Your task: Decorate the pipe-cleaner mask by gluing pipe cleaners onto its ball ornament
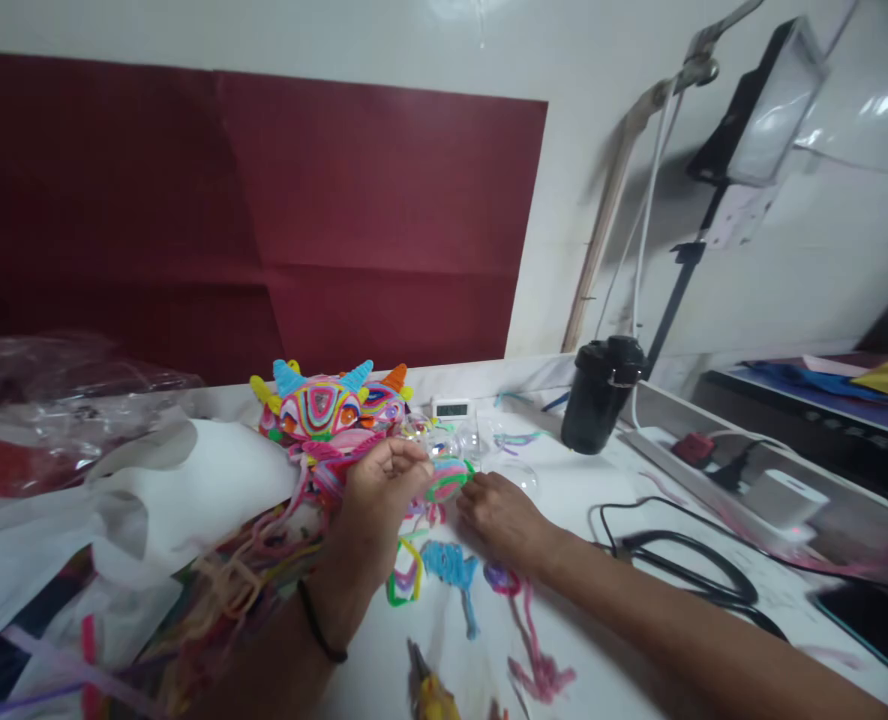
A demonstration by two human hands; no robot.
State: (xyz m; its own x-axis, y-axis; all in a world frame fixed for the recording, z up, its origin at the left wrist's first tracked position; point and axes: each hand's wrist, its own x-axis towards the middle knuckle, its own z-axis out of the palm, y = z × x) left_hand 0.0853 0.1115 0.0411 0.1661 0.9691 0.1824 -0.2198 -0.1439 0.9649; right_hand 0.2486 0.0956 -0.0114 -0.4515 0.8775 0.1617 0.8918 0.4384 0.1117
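Note:
My left hand (376, 495) is raised over the white table (624, 500), its fingers closed around a small pipe-cleaner piece wound in green, pink and blue (448, 478). My right hand (500, 515) rests palm down on the table just right of that piece, fingertips near it, holding nothing I can see. Behind the hands stand two colourful horned pipe-cleaner figures (324, 405). Loose pipe-cleaner shapes in blue (451, 570), green (406, 575) and pink (534, 665) lie below the hands.
A pile of loose pipe cleaners (226, 580) and white and clear plastic bags (114, 500) lie at left. A black jar (601, 395), a small digital clock (451, 408), black cables (684, 565), a power strip (695, 450), clear plastic shells (481, 440) and yellow-handled pliers (429, 690) are around.

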